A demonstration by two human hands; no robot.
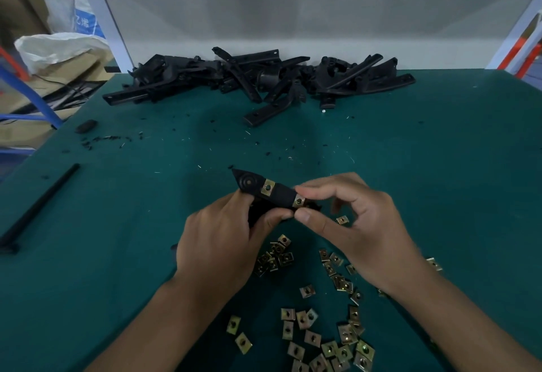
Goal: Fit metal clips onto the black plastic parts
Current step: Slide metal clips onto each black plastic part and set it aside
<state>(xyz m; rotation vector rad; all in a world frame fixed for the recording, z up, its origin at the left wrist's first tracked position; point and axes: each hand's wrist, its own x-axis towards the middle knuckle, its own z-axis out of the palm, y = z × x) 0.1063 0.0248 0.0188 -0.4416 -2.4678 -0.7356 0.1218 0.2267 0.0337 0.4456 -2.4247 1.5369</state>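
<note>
My left hand (223, 242) grips a black plastic part (265, 192) above the green table, its pointed end aimed up and left. One brass-coloured metal clip (268, 187) sits on the part's middle. A second clip (299, 201) sits at the part's right end, pinched between the thumb and forefinger of my right hand (355, 225). Several loose clips (311, 339) lie scattered on the table below and between my hands, with one more clip (342, 220) under my right palm.
A heap of black plastic parts (258, 78) lies along the far edge of the green table (117, 225). A long black strip (41, 204) lies at the left edge, a small black block (86, 126) further back. Bags and boxes stand off the table's left.
</note>
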